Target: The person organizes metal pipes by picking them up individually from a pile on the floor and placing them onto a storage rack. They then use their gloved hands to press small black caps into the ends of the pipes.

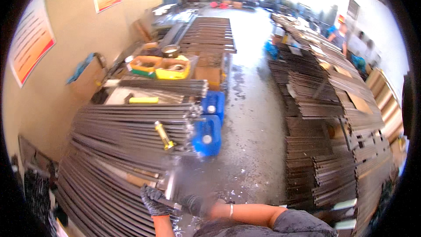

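My left hand (153, 200), in a dark glove, is closed around a dark metal bar (169, 202) near the lower edge of the view. The bar's end points right, toward my right hand (195, 204). That hand is gloved too and smeared by motion, so its fingers cannot be made out. Beneath and left of my left hand lies a wide stack of dark metal rods (105, 188), their ends toward the aisle. On the rods farther off rests a yellow and silver tool (164, 136) whose kind is unclear.
A yellow-handled hammer (144, 100) lies beyond the rods. Two blue jugs (207, 136) stand beside the stack, with yellow bins (173, 70) behind. Across the grey floor aisle (250, 149), long stacks of dark bars (315, 96) run along the right; a person (340, 37) stands beyond them.
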Demonstrator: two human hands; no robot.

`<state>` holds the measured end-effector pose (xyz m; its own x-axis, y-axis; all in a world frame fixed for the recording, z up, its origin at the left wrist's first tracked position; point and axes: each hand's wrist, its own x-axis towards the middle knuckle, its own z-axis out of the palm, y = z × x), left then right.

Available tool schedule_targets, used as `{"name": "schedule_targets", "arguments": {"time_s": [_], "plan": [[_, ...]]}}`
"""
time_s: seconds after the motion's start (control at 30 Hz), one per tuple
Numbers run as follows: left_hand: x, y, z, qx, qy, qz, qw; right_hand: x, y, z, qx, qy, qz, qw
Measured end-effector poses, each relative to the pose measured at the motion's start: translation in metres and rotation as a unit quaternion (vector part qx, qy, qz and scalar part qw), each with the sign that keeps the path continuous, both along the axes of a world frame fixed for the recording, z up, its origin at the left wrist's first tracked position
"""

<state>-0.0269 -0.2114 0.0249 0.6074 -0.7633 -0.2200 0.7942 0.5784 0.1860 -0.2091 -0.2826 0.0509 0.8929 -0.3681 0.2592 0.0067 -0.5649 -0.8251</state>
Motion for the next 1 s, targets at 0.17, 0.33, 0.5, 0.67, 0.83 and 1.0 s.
{"name": "schedule_targets", "arguments": {"time_s": [0.17,0.33,0.5,0.67,0.83,1.0], "plan": [[-0.002,-0.006,0.007,-0.008,0.092,-0.008,0.996,0.016,0.006,-0.048,-0.056,0.003,-0.006,0.998],[0.004,-0.001,0.003,-0.070,0.096,0.022,0.993,0.012,-0.002,0.017,-0.095,0.116,0.040,0.988],[0.011,-0.009,-0.003,-0.073,0.063,-0.004,0.995,0.024,0.000,-0.040,-0.131,0.082,-0.018,0.988],[0.006,-0.015,-0.003,-0.067,0.053,0.007,0.996,0.015,-0.006,-0.041,-0.184,0.123,-0.007,0.975],[0.020,-0.009,-0.020,-0.069,0.038,0.052,0.996,0.024,-0.001,-0.041,-0.209,0.159,-0.006,0.965],[0.011,-0.007,0.001,-0.125,0.074,-0.003,0.989,0.019,-0.008,-0.031,-0.267,0.232,0.112,0.929]]}}
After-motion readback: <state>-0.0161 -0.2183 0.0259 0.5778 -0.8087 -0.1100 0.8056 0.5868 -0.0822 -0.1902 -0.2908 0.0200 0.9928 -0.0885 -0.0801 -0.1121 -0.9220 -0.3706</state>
